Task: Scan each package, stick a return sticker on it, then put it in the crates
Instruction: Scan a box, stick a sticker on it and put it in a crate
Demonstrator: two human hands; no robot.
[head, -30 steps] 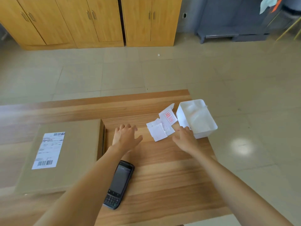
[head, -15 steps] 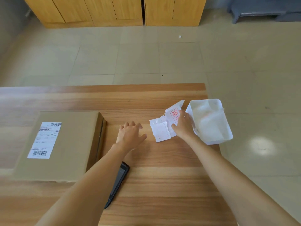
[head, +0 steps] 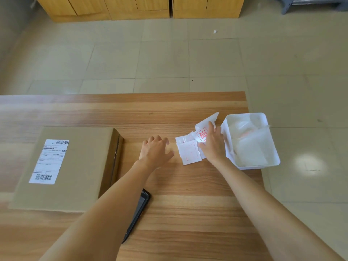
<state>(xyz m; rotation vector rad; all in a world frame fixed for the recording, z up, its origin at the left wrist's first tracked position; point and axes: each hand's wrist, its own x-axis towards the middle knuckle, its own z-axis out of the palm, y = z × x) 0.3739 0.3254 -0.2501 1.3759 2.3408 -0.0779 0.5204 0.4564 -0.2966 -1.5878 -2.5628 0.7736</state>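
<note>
You're looking through a single head camera, pitched forward and down over the near edge of the table (head: 169, 113). It sits close above, and its wide angle reaches past the far edge to floor (head: 169, 59) and cabinets (head: 143, 6).

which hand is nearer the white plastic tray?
Right. The right hand rests on the red-printed white stickers beside the white plastic tray; the left hand lies farther left.

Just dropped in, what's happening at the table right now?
A person's right hand is on the pile of return stickers beside the white tray. The left hand rests open on the table. The cardboard package lies to the left, the scanner partly under the left forearm.
</note>
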